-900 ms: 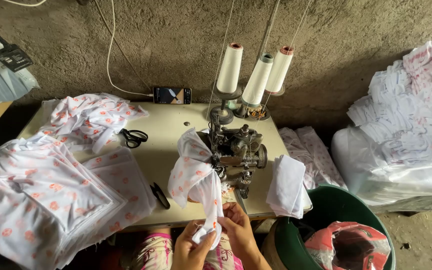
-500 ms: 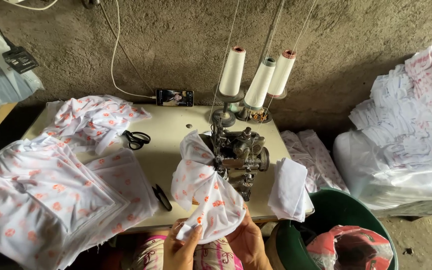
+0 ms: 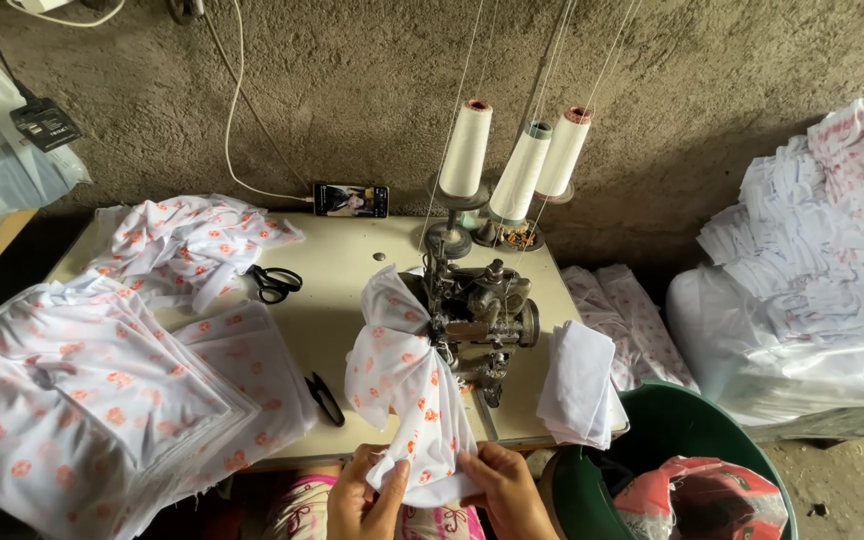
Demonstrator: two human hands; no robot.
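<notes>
at 6 o'clock, both hands low at the near edge of the cream tabletop (image 3: pixel 352 290). left hand (image 3: pixel 364 497) and right hand (image 3: pixel 505 488) both gripping the lower hem of a white cotton cloth piece with orange-red flower print (image 3: pixel 402 380), fingers (image 3: pixel 392 487) of each hand curled and pinched shut on the fabric. cloth bunched at mid-height where it meets the grey metal overlock sewing machine (image 3: pixel 482 315), fanning out above and below, lower part hanging off the tabletop edge toward the lap.

at 12 o'clock from the machine, three white thread cones on a stand (image 3: pixel 517 160), threads running up out of view. at 11 o'clock, a dark smartphone propped against the rough wall (image 3: pixel 350 199). at 10 o'clock, black-handled scissors (image 3: pixel 274 283) lying beside a crumpled heap of the same printed cloth (image 3: pixel 187 240). at 9 o'clock, a flat stack of printed cloth pieces (image 3: pixel 102 390) overhanging the tabletop. small black thread snips (image 3: pixel 325 398) just right of that stack. at 3 o'clock of the machine, a folded pile of plain white cloth (image 3: pixel 577 385) on the tabletop corner. at 4 o'clock, a round green plastic tub (image 3: pixel 687 430) on the floor, holding a red printed plastic bag (image 3: pixel 707 500). far right, a big white sack piled with white cloth (image 3: pixel 812 290).
</notes>
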